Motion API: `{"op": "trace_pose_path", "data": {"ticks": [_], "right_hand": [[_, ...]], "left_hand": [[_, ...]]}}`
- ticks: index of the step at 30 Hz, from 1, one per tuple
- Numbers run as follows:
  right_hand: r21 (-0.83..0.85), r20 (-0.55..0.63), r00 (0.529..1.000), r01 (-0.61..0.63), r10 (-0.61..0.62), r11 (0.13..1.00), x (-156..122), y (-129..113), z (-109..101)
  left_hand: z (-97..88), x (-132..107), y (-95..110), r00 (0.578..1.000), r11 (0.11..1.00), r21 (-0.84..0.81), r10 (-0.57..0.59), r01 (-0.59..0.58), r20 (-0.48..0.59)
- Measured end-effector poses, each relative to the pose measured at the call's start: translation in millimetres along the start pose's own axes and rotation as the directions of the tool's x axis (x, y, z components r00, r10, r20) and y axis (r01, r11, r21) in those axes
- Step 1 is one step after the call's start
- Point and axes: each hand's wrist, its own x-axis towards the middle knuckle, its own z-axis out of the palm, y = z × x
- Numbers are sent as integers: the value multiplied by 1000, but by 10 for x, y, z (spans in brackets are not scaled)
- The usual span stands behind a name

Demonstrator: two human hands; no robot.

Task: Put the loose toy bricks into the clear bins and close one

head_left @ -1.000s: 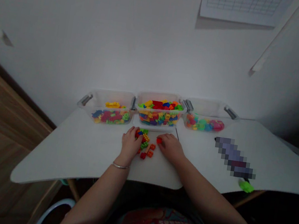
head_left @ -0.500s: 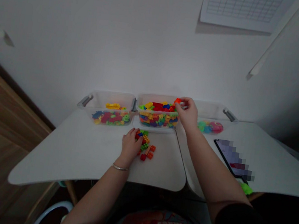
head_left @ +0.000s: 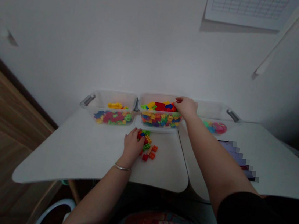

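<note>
My left hand [head_left: 131,144] rests on the white table [head_left: 82,151], fingers curled around a small build of red, green, blue and yellow bricks [head_left: 145,138]. A few loose red and orange bricks [head_left: 150,154] lie just right of it. My right hand [head_left: 185,107] reaches into the right end of the middle clear bin [head_left: 160,114], which is heaped with mixed coloured bricks. Its fingers are bent down among the bricks; what they hold, if anything, is hidden.
A left clear bin [head_left: 112,111] holds a shallow layer of bricks, and a right clear bin [head_left: 216,121] holds pink and green pieces. All three stand against the white wall. A dark flat device [head_left: 239,159] lies on the right tabletop. A stool rim [head_left: 54,208] shows below the table.
My right hand left the table by the loose bricks with a red brick, lifted to the middle bin, and now dips into it. My left hand stayed on the build.
</note>
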Motion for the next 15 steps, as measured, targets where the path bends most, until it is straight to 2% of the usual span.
{"op": "trace_pose_path", "data": {"ticks": [3, 6, 8, 10, 12, 15], "right_hand": [[122, -163, 983, 99, -79, 988, -168, 32, -11], [203, -361, 917, 256, -170, 945, -508, 37, 12], [254, -402, 886, 348, -229, 902, -810, 20, 81], [318, -335, 899, 389, -281, 865, -1126, -10, 192], [381, -148, 913, 407, -379, 830, -1407, -39, 320], [381, 110, 891, 372, -441, 847, -1680, -44, 476]], "left_hand": [[3, 3, -3, 1000, 1000, -13, -3, 3, 0], [3, 5, -5, 1000, 1000, -25, -12, 12, -1], [2, 5, -5, 1000, 1000, -24, -12, 12, -4], [5, 4, -4, 1000, 1000, -19, -6, 6, -12], [16, 7, -9, 1000, 1000, -20, -3, 3, -25], [44, 26, -39, 999, 998, -64, -12, 9, -51]]}}
